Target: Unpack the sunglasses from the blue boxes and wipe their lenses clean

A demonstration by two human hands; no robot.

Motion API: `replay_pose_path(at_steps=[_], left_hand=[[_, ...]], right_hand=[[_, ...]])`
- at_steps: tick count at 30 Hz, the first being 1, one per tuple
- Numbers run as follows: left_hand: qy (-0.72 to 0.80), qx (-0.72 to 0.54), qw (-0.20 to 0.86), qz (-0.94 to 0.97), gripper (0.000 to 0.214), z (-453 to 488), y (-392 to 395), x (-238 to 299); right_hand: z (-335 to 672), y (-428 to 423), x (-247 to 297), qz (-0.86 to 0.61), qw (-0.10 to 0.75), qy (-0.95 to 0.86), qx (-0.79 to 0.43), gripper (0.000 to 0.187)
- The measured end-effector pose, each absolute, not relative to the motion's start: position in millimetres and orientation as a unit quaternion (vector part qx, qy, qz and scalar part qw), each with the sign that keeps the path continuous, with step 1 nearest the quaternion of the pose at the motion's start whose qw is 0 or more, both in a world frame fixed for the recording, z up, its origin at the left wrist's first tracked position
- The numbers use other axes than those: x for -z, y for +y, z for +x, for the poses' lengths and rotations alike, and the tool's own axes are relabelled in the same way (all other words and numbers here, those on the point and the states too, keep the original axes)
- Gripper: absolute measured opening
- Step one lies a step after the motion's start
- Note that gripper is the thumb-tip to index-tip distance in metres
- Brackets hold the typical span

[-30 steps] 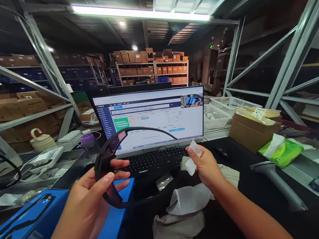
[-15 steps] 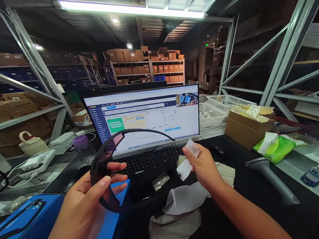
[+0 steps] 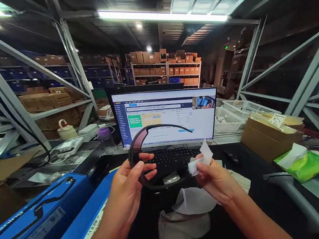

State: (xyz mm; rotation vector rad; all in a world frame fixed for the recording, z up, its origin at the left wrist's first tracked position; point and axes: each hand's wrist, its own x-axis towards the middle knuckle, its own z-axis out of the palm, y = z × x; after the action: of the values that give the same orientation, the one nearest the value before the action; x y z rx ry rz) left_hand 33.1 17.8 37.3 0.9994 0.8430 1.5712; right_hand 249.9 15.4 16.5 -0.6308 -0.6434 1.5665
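Note:
My left hand (image 3: 131, 186) pinches a pair of black wraparound glasses (image 3: 132, 149) by the front, between thumb and fingers. The glasses are turned on their side, both temples pointing right, and a dark pinkish lens shows. My right hand (image 3: 217, 182) grips a folded white wipe (image 3: 206, 151) at the end of the lower temple; whether it wraps that tip I cannot tell. Below lie a grey cloth pouch (image 3: 185, 229) and a whitish cloth (image 3: 194, 200). A small clear packet (image 3: 171, 178) rests by the lower temple.
A monitor (image 3: 164, 115) and keyboard (image 3: 170, 160) stand ahead. Two blue boxes (image 3: 40, 209) lie left. A barcode scanner (image 3: 295, 196), mouse (image 3: 231, 158), green tissue pack (image 3: 302, 162) and carton (image 3: 265, 138) are right. A person is partly visible behind shelving at far left.
The view has swung left, so things sit further right in it. My right hand has brought the wipe to the lower temple's end. The left hand keeps its hold on the glasses.

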Motion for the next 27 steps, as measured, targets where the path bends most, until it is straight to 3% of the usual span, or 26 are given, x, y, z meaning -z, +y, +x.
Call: replay_pose_path(at_steps=[5,13,27], left_hand=[[0.341,-0.680,0.517,0.393,0.041,39.2,14.8,-35.6],[0.337,-0.702,0.512,0.363,0.039,45.2,17.2,-27.5],[0.322,-0.698,0.533,0.353,0.036,66.8,11.5,-11.6]], right_hand=[[243.8,13.3,-12.7,-0.234,0.627,-0.185,-0.720,0.043],[233.2,6.2,-13.6,-0.236,0.625,-0.188,-0.720,0.042],[193.4,-7.8,21.2,-0.325,0.641,-0.409,-0.563,0.037]])
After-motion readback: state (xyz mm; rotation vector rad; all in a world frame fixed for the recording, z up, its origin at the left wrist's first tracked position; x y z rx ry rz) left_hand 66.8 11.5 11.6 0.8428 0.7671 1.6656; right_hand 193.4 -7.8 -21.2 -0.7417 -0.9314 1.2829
